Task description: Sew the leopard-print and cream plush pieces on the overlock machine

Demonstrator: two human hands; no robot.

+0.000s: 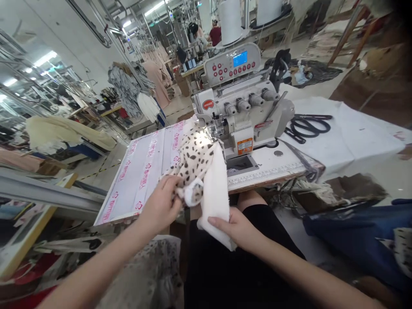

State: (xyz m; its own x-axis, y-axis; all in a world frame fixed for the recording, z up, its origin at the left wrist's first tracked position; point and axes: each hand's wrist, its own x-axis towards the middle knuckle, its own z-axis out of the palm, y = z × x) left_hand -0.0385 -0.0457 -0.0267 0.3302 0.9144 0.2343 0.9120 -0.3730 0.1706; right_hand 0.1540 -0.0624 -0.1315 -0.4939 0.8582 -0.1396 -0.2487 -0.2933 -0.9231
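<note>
My left hand (161, 204) is closed on a bunched spotted fleece piece (196, 156), cream with dark spots, at the table's front edge. My right hand (233, 225) grips the lower end of a plain white fabric piece (215, 189) that lies against the spotted one. Both pieces run up to the needle area of a white overlock sewing machine (240, 116), lit by its lamp. The cloth hides my left fingertips.
The machine stands on a white table (141, 171) with red-printed tape strips. Black scissors (307, 126) lie to its right on white cloth. More spotted fabric rests on my lap (151, 270). A blue bin (357, 240) stands at right. Other workers sit far behind.
</note>
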